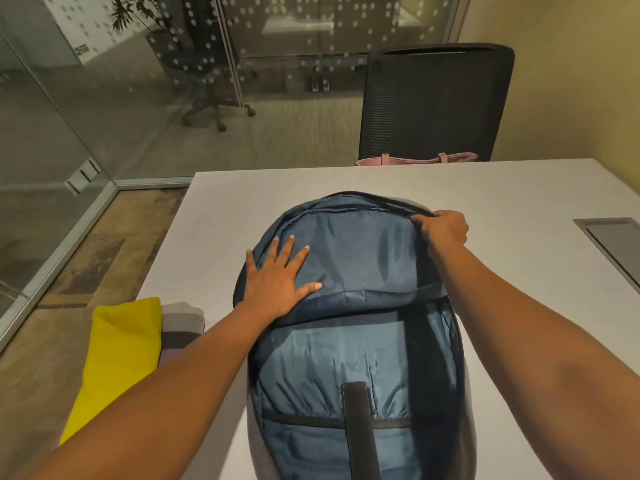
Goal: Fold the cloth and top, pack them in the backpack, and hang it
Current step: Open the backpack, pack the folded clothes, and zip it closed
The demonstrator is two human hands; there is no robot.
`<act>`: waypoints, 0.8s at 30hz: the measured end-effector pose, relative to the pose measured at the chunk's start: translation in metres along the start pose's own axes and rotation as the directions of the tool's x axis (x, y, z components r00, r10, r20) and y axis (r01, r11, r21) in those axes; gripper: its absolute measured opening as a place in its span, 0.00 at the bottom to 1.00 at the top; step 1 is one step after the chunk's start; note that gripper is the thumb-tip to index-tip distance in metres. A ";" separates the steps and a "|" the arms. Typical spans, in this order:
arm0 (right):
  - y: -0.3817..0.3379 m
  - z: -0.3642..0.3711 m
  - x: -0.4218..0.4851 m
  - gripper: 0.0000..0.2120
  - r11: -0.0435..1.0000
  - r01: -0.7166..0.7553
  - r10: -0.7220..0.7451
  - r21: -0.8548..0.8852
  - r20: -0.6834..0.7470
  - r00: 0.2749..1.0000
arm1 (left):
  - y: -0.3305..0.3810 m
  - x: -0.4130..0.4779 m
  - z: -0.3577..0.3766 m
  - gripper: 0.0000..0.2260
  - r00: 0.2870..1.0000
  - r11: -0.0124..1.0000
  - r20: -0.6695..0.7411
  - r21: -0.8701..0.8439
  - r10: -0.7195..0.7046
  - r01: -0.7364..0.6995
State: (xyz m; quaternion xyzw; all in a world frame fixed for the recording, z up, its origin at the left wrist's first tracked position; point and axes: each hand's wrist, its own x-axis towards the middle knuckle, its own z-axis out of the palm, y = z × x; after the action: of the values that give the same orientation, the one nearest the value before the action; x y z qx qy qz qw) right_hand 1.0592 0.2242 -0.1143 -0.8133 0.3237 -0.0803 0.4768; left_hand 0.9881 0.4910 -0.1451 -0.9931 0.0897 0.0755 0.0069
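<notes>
A backpack (363, 258) lies flat on the white table (502, 202), unzipped, its blue lining facing up and a dark strap running down the inside. My left hand (277, 275) presses flat with spread fingers on the left side of the opened flap. My right hand (443, 228) grips the flap's far right edge by the zipper. A folded yellow cloth (121, 355) lies at the table's left edge, on top of a folded grey and purple striped top (181, 323). My left forearm hides part of the top.
A black mesh office chair (433, 102) stands behind the table with a pink bag (415, 159) on its seat. A grey cable hatch (613, 244) sits in the table at right. Glass walls enclose the room at left and back.
</notes>
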 end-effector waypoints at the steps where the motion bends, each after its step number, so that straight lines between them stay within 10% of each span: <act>1: 0.003 0.002 0.001 0.16 0.999 0.027 -0.027 -0.023 0.011 1.000 | -0.001 0.003 0.003 0.33 0.999 1.000 0.037 0.003 -0.007 0.007; 6: 0.011 0.009 -0.016 0.19 0.890 0.382 -0.403 -0.249 -0.036 0.915 | -0.003 0.014 0.016 0.31 0.993 1.000 0.120 0.017 -0.006 0.004; 10: 0.021 0.019 -0.054 0.20 0.526 0.756 -0.779 -0.389 0.137 0.612 | -0.003 0.017 0.018 0.30 0.991 1.000 0.134 0.007 -0.002 0.001; 15: 0.042 0.041 -0.082 0.40 0.225 0.800 -0.530 -0.556 0.619 0.579 | -0.002 0.014 0.017 0.31 0.992 1.000 0.123 -0.010 -0.003 0.004; 24: 0.043 0.044 -0.082 0.39 0.189 0.763 -0.362 -0.619 0.678 0.640 | -0.008 -0.023 0.018 0.27 0.998 0.981 -0.047 -0.189 0.029 -0.038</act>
State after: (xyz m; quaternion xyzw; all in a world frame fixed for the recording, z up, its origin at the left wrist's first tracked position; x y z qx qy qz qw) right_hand 0.9954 0.2912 -0.1589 -0.9891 -0.1168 0.0851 -0.0288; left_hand 0.9645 0.5036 -0.1596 -0.9890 0.0990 0.0619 -0.0909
